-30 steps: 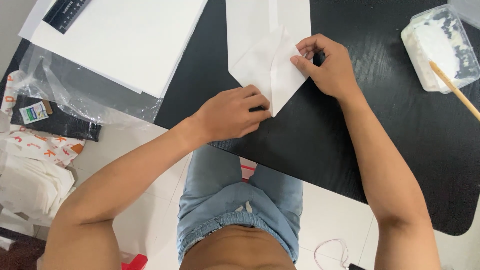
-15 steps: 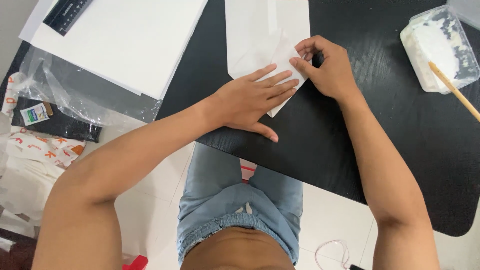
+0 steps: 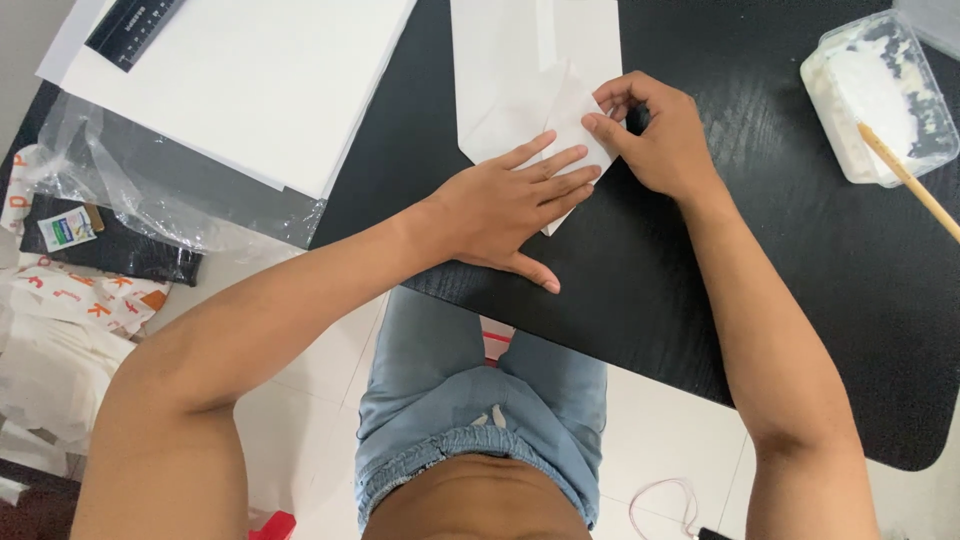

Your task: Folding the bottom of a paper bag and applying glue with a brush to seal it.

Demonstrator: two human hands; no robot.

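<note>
On the black desk (image 3: 760, 250), the left hand (image 3: 505, 205) is lying flat, fingers apart, on folded white paper (image 3: 520, 90) while the right hand (image 3: 655, 140), at three o'clock, is pinching its flap; uneven pressure could skew the crease.

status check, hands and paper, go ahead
Left hand flat on folded white paper. Right hand pinching its folded corner. Paper on black table; nothing in the way.

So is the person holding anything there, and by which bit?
The folded white paper: the right hand pinches its folded flap at the right edge, while the left hand presses flat on its lower corner against the black table.
</note>
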